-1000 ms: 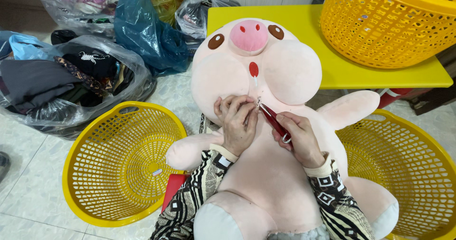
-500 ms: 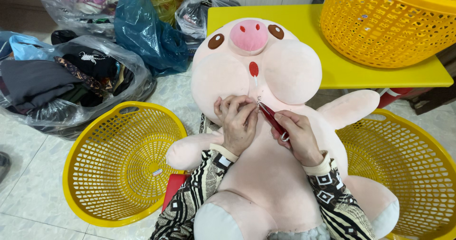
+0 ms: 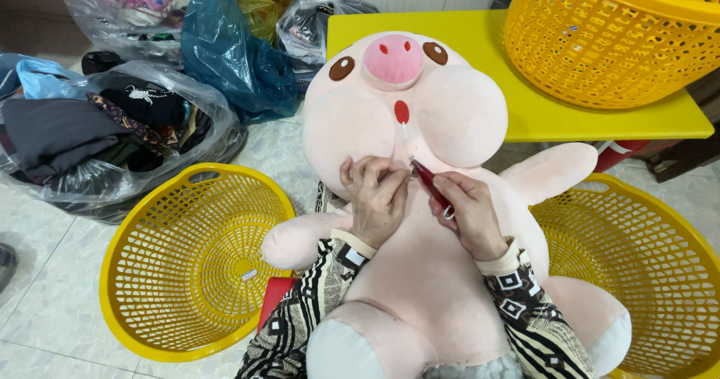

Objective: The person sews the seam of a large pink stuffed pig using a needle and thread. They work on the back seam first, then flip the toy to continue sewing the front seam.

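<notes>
Plush pig [image 3: 420, 161], pink and large, lies belly-up on the person's lap between two yellow baskets [image 3: 195, 266], head against the yellow table's [image 3: 540, 116] near edge. Left hand [image 3: 375, 199] pinches its neck fabric; right hand [image 3: 469, 214] grips red snips [image 3: 429, 180]. It looks soft, light, best pinched near the seam

Tool tip [image 3: 413, 162] hidden behind left hand [image 3: 375, 199]

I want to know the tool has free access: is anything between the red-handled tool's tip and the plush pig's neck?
Nothing visible does. The right hand holds the red-handled tool with its tip at the big pink plush pig's neck, beside the left hand pinching the fabric.
</notes>
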